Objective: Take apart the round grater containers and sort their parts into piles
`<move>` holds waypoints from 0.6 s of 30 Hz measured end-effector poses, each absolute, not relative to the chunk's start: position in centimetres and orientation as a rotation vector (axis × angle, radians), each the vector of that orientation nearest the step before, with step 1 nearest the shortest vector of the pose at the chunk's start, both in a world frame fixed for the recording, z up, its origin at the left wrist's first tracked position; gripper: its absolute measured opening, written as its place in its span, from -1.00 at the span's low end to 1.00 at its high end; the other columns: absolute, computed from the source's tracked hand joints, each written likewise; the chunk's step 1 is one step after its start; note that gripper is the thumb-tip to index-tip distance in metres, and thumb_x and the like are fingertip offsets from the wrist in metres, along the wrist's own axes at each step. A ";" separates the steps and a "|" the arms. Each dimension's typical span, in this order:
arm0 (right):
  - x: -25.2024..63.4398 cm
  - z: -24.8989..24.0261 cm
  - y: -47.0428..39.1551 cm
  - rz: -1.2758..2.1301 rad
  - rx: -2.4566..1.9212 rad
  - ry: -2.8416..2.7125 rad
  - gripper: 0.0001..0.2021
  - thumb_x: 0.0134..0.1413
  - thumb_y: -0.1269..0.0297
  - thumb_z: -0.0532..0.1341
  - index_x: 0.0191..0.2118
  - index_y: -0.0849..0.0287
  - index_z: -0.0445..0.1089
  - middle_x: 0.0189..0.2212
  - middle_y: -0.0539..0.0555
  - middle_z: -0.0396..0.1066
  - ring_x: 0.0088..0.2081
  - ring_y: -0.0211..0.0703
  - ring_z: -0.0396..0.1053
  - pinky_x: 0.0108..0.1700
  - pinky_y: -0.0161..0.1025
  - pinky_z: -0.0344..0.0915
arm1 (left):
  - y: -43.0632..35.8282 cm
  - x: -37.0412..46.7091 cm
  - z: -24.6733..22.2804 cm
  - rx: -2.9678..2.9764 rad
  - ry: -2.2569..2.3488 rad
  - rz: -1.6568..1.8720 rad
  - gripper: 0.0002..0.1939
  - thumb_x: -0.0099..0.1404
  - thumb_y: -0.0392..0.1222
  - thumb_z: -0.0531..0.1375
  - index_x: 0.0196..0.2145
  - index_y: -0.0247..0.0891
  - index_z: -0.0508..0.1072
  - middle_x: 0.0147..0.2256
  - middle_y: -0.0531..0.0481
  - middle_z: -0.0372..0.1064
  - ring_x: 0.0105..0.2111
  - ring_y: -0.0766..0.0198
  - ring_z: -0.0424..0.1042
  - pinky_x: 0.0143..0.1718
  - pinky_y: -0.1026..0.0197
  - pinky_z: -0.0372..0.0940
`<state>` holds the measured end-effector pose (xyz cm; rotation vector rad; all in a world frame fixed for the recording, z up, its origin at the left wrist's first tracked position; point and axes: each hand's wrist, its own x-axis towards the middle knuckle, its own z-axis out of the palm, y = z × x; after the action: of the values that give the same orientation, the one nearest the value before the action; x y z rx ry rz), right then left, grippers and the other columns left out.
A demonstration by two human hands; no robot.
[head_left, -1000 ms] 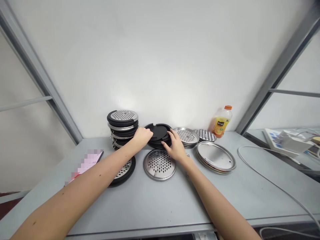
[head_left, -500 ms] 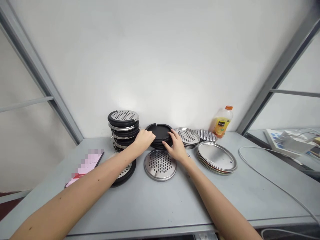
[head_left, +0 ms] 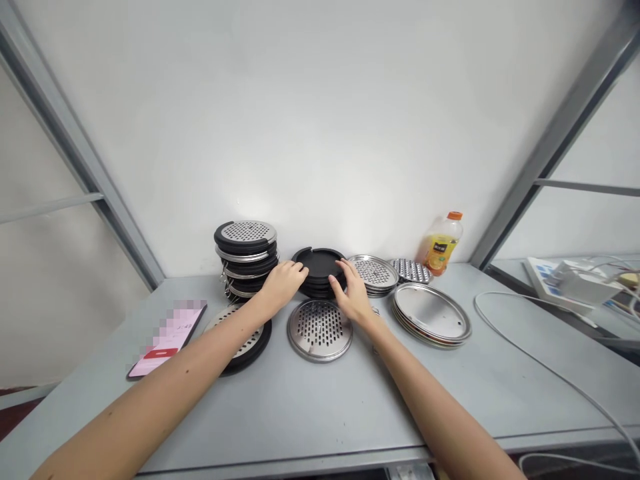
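Between the 2 forearms point(head_left: 165, 393), the grey tabletop point(head_left: 300, 413) lies open from its front edge to the single perforated disc point(head_left: 321, 333). Behind that, the tall stack point(head_left: 249, 253), black ring stack point(head_left: 320, 265) and orange-capped bottle point(head_left: 441, 250) block low passage along the wall point(head_left: 320, 133), while at right the white cable point(head_left: 493, 292) loops beside the smooth plate stack point(head_left: 431, 312).

The two bare arms come from the lower corners and lean inward, so the hands are near each other but apart. The left hand point(head_left: 286, 283) has its back turned up and its fingers point(head_left: 299, 268) are curled. The right hand point(head_left: 354, 293) is open, with the thumb point(head_left: 337, 287) separated from the bent fingers. The left forearm point(head_left: 200, 360) shows small dark spots.
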<state>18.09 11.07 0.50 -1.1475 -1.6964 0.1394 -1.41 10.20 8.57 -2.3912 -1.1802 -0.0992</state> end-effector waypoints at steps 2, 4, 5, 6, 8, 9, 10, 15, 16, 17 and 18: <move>18.2 0.3 11.3 0.136 -1.157 -1.639 -0.53 0.19 0.07 0.07 0.14 0.22 0.26 0.19 0.29 0.19 0.23 0.09 0.14 0.24 0.12 0.10 | 10.4 -1.7 8.3 -2.400 -1.173 -0.130 -0.75 0.33 -0.44 0.05 -0.07 -0.35 0.39 -0.14 -0.18 0.44 -0.06 0.15 0.41 -0.05 0.14 0.31; 18.2 0.1 11.6 0.147 -1.194 -1.577 -0.53 0.16 0.08 0.10 0.11 0.24 0.29 0.19 0.32 0.18 0.22 0.14 0.14 0.22 0.15 0.12 | 10.6 -1.9 8.1 -2.411 -1.165 -0.153 -0.73 0.32 -0.45 0.05 -0.06 -0.33 0.38 -0.12 -0.18 0.43 -0.04 0.17 0.39 -0.04 0.15 0.30; 18.2 -0.1 11.8 0.157 -1.211 -1.558 -0.53 0.15 0.08 0.10 0.10 0.25 0.30 0.19 0.33 0.19 0.23 0.16 0.13 0.21 0.16 0.12 | 10.7 -2.0 8.0 -2.418 -1.161 -0.161 -0.73 0.32 -0.45 0.05 -0.06 -0.32 0.38 -0.11 -0.17 0.43 -0.04 0.17 0.39 -0.04 0.16 0.31; 18.3 -0.2 11.9 0.170 -1.221 -1.550 -0.53 0.14 0.09 0.11 0.10 0.26 0.30 0.18 0.34 0.21 0.23 0.17 0.14 0.21 0.17 0.12 | 10.8 -2.0 7.9 -2.426 -1.156 -0.166 -0.73 0.32 -0.45 0.06 -0.06 -0.31 0.38 -0.11 -0.16 0.43 -0.04 0.18 0.39 -0.05 0.17 0.31; 18.3 -0.3 12.0 0.197 -1.220 -1.547 -0.53 0.14 0.09 0.11 0.09 0.24 0.30 0.14 0.32 0.27 0.21 0.15 0.17 0.21 0.16 0.12 | 10.9 -2.1 7.9 -2.443 -1.146 -0.171 -0.74 0.31 -0.45 0.06 -0.08 -0.32 0.38 -0.12 -0.15 0.43 -0.05 0.18 0.39 -0.07 0.19 0.32; 18.4 -0.3 12.0 0.209 -1.211 -1.546 -0.54 0.13 0.09 0.12 0.09 0.23 0.31 0.12 0.30 0.30 0.19 0.14 0.20 0.21 0.15 0.13 | 11.0 -2.2 7.8 -2.450 -1.142 -0.172 -0.75 0.31 -0.45 0.06 -0.08 -0.32 0.38 -0.12 -0.15 0.43 -0.05 0.18 0.39 -0.08 0.19 0.32; 18.4 -0.4 12.0 0.220 -1.201 -1.543 -0.54 0.12 0.09 0.14 0.08 0.21 0.31 0.10 0.28 0.32 0.18 0.13 0.22 0.20 0.14 0.15 | 11.0 -2.2 7.8 -2.455 -1.139 -0.172 -0.75 0.31 -0.46 0.06 -0.09 -0.32 0.39 -0.12 -0.15 0.43 -0.06 0.18 0.39 -0.09 0.19 0.33; 18.9 -0.4 12.1 0.229 -1.166 -1.547 -0.56 0.11 0.08 0.17 0.05 0.21 0.33 0.10 0.26 0.32 0.15 0.10 0.25 0.16 0.10 0.21 | 11.2 -2.5 7.8 -2.459 -1.144 -0.182 -0.75 0.30 -0.48 0.07 -0.12 -0.32 0.40 -0.12 -0.15 0.43 -0.08 0.18 0.41 -0.08 0.18 0.33; 18.9 -0.4 12.1 0.228 -1.163 -1.553 -0.56 0.11 0.08 0.17 0.06 0.21 0.32 0.11 0.26 0.31 0.15 0.10 0.25 0.16 0.10 0.22 | 11.2 -2.6 7.8 -2.457 -1.145 -0.186 -0.75 0.30 -0.47 0.07 -0.11 -0.32 0.40 -0.12 -0.15 0.43 -0.07 0.18 0.41 -0.07 0.18 0.33; 19.0 -0.4 12.2 0.227 -1.160 -1.561 -0.56 0.12 0.08 0.17 0.06 0.20 0.32 0.11 0.26 0.30 0.15 0.09 0.25 0.16 0.09 0.22 | 11.3 -2.7 7.8 -2.455 -1.145 -0.190 -0.76 0.30 -0.46 0.07 -0.11 -0.32 0.40 -0.11 -0.16 0.43 -0.07 0.18 0.41 -0.06 0.17 0.32; 19.0 -0.4 12.2 0.224 -1.157 -1.568 -0.56 0.12 0.08 0.17 0.06 0.20 0.32 0.11 0.26 0.30 0.15 0.09 0.25 0.16 0.09 0.22 | 11.3 -2.7 7.8 -2.453 -1.144 -0.193 -0.76 0.31 -0.45 0.07 -0.11 -0.32 0.40 -0.10 -0.17 0.43 -0.06 0.17 0.41 -0.06 0.16 0.32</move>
<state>19.00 12.17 -0.41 -1.1567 -1.5682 0.2240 -2.72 11.29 7.78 -2.4535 -1.1440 -0.1930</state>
